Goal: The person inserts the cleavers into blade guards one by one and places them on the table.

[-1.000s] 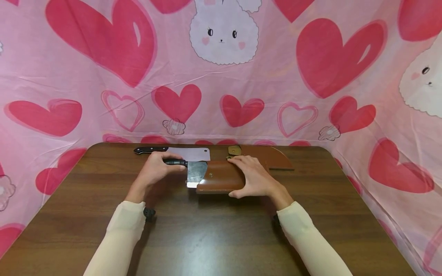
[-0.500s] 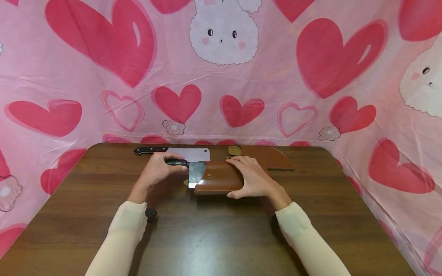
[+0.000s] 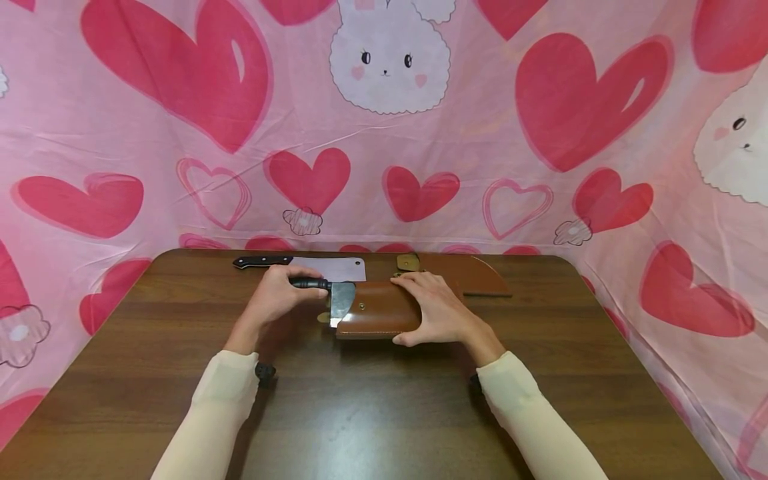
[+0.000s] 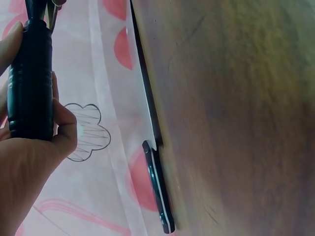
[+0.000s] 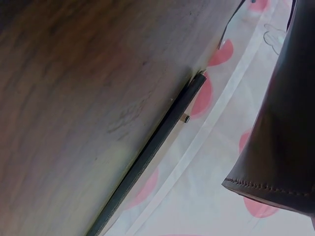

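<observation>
My left hand [image 3: 273, 300] grips the black handle [image 4: 30, 83] of a cleaver [image 3: 342, 300]. Most of its blade is hidden inside a brown leather sheath [image 3: 378, 310], and a short strip of steel shows at the sheath's mouth. With thumb and fingers spread across its two long edges, my right hand [image 3: 441, 310] holds the sheath by its right end. The sheath and cleaver are above the table, roughly level. A brass-coloured tab [image 3: 324, 318] peeks out beside the blade. In the right wrist view only the sheath's stitched end shows, not my fingers.
A second cleaver [image 3: 330, 268] with a black riveted handle lies at the back of the brown wooden table [image 3: 372, 413]. To its right is another brown sheath [image 3: 474, 275] with a brass-coloured flap [image 3: 409, 262]. A pink heart-patterned cloth [image 3: 360, 140] hangs behind the table.
The cleaver has moved slightly right and the sheath slightly left, so less of the blade shows. The brass-coloured tab has come into view beside the blade.
</observation>
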`<act>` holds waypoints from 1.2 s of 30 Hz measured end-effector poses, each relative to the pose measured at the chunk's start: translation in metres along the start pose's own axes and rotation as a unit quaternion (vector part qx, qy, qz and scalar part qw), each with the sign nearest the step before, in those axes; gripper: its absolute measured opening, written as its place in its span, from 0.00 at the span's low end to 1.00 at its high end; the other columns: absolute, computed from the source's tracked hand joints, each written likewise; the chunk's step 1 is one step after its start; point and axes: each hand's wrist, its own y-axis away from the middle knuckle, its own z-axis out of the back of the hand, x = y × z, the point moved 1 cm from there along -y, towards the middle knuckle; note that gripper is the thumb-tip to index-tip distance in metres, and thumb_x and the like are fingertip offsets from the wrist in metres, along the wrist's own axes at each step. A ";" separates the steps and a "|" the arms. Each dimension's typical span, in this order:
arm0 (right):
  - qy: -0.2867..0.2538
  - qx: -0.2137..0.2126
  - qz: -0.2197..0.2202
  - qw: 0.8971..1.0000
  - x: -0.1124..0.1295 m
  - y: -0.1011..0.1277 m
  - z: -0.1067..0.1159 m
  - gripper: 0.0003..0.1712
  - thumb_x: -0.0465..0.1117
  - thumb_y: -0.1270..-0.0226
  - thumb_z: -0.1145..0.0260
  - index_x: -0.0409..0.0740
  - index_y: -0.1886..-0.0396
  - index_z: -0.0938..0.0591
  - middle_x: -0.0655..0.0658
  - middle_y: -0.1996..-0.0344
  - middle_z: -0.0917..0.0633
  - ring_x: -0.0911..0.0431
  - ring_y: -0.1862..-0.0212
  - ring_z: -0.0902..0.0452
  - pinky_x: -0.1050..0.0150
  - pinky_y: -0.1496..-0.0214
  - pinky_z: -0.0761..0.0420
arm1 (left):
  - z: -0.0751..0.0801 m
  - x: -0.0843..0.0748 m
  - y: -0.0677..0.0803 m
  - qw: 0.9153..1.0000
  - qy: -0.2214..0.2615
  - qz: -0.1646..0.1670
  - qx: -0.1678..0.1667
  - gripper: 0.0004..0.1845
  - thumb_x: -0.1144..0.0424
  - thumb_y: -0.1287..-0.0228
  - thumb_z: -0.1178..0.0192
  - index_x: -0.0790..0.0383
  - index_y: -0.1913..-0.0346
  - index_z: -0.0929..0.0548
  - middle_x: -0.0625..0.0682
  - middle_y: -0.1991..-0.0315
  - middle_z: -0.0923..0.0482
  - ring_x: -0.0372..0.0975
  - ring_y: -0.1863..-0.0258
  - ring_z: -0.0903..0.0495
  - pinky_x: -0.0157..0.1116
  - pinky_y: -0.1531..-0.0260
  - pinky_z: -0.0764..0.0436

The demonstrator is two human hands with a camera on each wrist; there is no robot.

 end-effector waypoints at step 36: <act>0.013 0.002 0.005 1.000 0.009 -0.006 -0.002 0.59 0.75 0.67 0.33 0.51 0.34 0.33 0.51 0.39 0.30 0.54 0.38 0.37 0.49 0.38 0.38 | -0.012 -0.004 -0.004 1.000 -0.005 -0.013 -0.007 0.17 0.52 0.58 0.25 0.53 0.62 0.14 0.50 0.63 0.16 0.41 0.64 0.21 0.36 0.63 0.22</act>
